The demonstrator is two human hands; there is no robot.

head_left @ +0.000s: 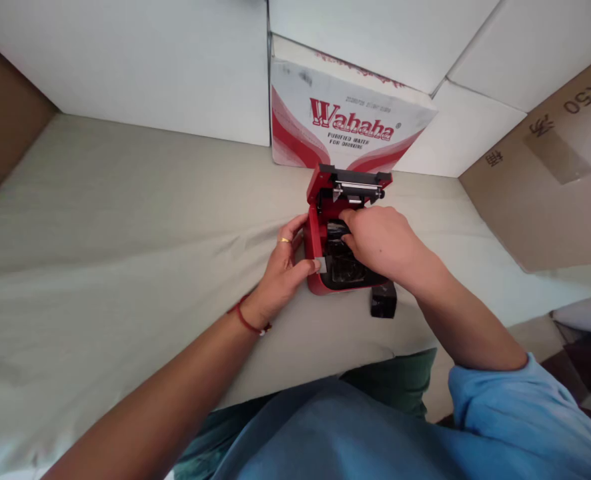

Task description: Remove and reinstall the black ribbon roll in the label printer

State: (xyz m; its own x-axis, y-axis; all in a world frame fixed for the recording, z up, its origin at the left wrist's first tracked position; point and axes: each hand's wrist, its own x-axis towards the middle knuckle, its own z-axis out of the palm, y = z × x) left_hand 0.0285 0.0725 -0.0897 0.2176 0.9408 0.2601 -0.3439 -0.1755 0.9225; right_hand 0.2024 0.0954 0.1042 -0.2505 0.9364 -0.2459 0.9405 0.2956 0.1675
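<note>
A small red box-like device (319, 285) stands on the cloth with its hinged lid (316, 184) raised. Across the lid's underside runs a dark roller (359, 189) with a metal bar. My left hand (286, 265) grips the device's left wall, fingers outside and thumb on a grey piece (321, 265) at the rim. Reaching inside from the right, my right hand (383, 241) has thumb and forefinger closed on a shiny black-wrapped block (336, 231); its far side is hidden. Another dark, shiny surface (348, 269) shows in the device's near part. Just outside the near right corner lies a separate black block (383, 301).
A pale cloth (140, 220) covers the surface, with slight wrinkles. Behind the device stands a white-and-red water carton (350, 110) against white panels (175, 60). A big brown cardboard box (545, 180) rises at the right, and a brown panel (5, 113) at the far left.
</note>
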